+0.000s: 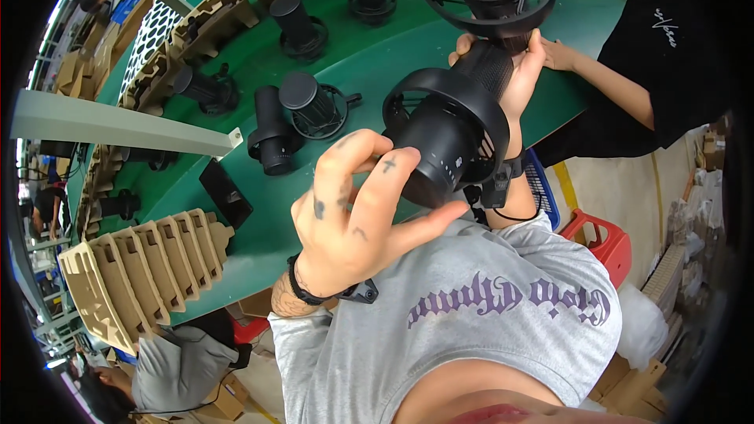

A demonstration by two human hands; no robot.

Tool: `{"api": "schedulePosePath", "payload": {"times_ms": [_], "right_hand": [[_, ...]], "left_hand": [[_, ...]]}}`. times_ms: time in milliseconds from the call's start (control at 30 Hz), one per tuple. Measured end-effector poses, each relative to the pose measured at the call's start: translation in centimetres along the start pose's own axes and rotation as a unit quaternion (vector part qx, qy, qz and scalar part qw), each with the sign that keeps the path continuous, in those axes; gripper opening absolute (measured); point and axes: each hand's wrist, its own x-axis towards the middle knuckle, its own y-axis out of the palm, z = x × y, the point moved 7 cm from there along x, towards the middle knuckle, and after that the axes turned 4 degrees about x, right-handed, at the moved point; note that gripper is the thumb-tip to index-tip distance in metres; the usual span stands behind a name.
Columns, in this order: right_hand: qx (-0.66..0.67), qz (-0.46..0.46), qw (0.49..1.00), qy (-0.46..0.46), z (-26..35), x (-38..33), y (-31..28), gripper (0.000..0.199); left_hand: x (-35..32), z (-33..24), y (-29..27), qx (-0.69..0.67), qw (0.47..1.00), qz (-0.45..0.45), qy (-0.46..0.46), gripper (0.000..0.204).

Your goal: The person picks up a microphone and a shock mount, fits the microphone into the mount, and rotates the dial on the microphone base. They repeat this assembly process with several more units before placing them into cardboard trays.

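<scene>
1. A long green smooth-topped worktable (550, 114) curves behind the hands.
2. On its near left edge lies a ribbed tan moulded-pulp tray (145, 275), well apart from both hands.
3. A black cylindrical microphone with a mesh grille and a broad ring mount (448, 129) is held above the table's near edge, tilted, its grille end up and away, its plain end down toward the person's chest.
4. Several similar black ring-mounted units (308, 98) stand on the table beyond the left hand.
5. The tattooed left hand (349, 216) is partly open at the plain end: index and middle fingertips sit by the body's left side, the thumb spread below; firm contact cannot be told.
6. The right hand (518, 90) is closed around the grille, above the ring.
7. A thin black rectangular slab (225, 192) lies near the tray.
</scene>
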Motion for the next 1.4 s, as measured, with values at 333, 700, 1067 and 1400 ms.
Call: {"api": "schedulePosePath", "payload": {"times_ms": [333,700,1067,1400], "right_hand": [[0.005,0.001,0.999,-0.042,0.2,-0.8,1.5,0.062],[0.031,-0.032,0.999,-0.004,-1.0,-1.4,2.7,0.058],[0.068,-0.027,0.997,0.022,-2.1,-1.7,2.8,0.058],[0.112,-0.043,0.988,0.098,-3.9,-2.7,3.4,0.058]], "left_hand": [[-0.4,-2.1,-1.0,0.023,0.995,0.008,0.1,0.033],[-1.3,-5.7,-1.0,0.187,0.949,0.035,0.251,0.031],[-1.6,-7.8,0.0,0.214,0.881,0.158,0.391,0.009],[-2.1,-9.6,1.2,0.169,0.728,0.236,0.621,0.03]]}}
